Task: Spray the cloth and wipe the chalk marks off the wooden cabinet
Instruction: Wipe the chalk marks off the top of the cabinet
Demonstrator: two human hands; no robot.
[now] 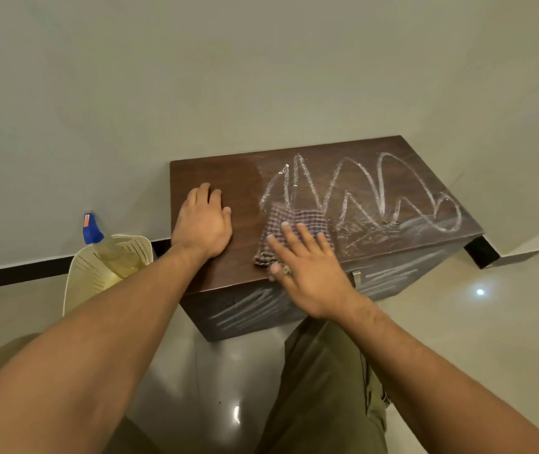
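Wooden cabinet, one cloth under right hand

A cream plastic basket with many small holes stands on the glossy pale floor, close to the plain wall. A black skirting strip runs along the wall's bottom.

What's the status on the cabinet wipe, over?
Left hand flat on cabinet's clean left end. Right hand, fingers straight, pressing checked cloth on top. Chalk marks beyond cloth to the right and on the front. Nothing in the way.
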